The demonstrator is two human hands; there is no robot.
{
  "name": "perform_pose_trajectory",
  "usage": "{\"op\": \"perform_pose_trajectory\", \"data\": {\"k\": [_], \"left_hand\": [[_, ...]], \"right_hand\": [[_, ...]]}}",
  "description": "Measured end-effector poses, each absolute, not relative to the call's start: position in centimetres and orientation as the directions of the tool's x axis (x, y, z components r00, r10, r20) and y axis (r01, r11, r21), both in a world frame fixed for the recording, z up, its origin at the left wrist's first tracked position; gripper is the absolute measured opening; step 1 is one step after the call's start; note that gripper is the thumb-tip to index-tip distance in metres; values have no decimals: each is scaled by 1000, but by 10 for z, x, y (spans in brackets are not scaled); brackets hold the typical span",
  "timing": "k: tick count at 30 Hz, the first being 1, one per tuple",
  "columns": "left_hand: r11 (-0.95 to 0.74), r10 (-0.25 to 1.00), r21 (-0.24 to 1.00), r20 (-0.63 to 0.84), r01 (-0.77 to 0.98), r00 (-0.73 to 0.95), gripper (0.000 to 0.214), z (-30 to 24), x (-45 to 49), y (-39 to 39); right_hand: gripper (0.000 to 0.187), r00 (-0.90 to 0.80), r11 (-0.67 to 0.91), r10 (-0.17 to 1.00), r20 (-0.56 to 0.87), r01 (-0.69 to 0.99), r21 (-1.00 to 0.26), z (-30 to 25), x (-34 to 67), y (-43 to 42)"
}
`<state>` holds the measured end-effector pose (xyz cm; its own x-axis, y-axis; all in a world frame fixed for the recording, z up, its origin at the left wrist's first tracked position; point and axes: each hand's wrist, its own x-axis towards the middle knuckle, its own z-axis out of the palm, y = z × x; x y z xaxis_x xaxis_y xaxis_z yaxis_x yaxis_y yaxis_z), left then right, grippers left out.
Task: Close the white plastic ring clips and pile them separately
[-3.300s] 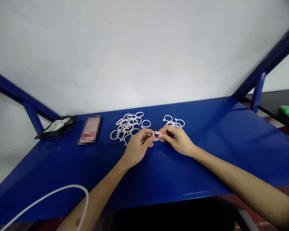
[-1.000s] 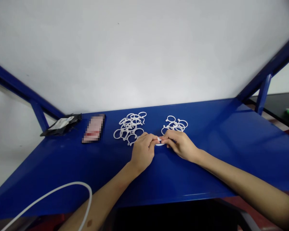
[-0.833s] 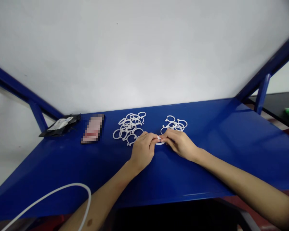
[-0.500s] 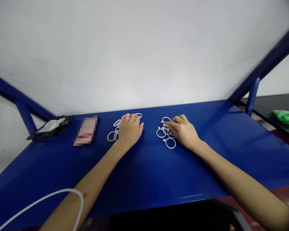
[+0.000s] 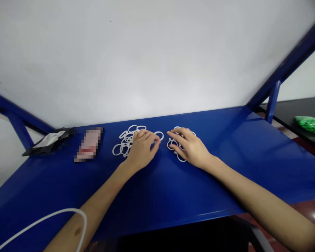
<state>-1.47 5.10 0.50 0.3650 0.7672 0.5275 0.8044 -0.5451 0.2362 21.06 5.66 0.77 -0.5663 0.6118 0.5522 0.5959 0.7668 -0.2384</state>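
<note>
White plastic rings (image 5: 123,143) under left hand (image 5: 141,150), right hand (image 5: 190,148) on smaller cluster (image 5: 173,145) — fingers loosely spread, gripping nothing

Hands: two, left hand (image 5: 141,151) and right hand (image 5: 189,148)
Ring heaps: two, left heap (image 5: 123,141) and right heap (image 5: 174,144) (rings overlap; no exact count possible)
Black packet (image 5: 48,141): one
Blurred card (image 5: 88,148): one
White tube (image 5: 42,220): one
Green bag (image 5: 311,124): one
</note>
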Motion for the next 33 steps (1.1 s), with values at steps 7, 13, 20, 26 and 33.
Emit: {"op": "perform_pose_trajectory", "data": {"k": [7,13,20,26,33], "left_hand": [[-335,939,868,278,367,201,14,4,-6,8],[-185,979,975,171,123,115,21,-6,-5,8],[-227,973,970,223,91,51,21,-12,-1,6],[-280,958,959,276,47,83,12,-11,-1,3],[-329,937,943,320,50,140,7,-12,-3,2]], "right_hand": [[19,-584,774,614,531,313,-551,4,195,36],[12,-475,546,787,394,238,-803,4,193,35],[14,-496,574,764,413,230,-786,4,192,35],[14,-560,668,679,474,206,-715,2,194,32],[17,-638,763,584,502,220,-608,2,199,33]]}}
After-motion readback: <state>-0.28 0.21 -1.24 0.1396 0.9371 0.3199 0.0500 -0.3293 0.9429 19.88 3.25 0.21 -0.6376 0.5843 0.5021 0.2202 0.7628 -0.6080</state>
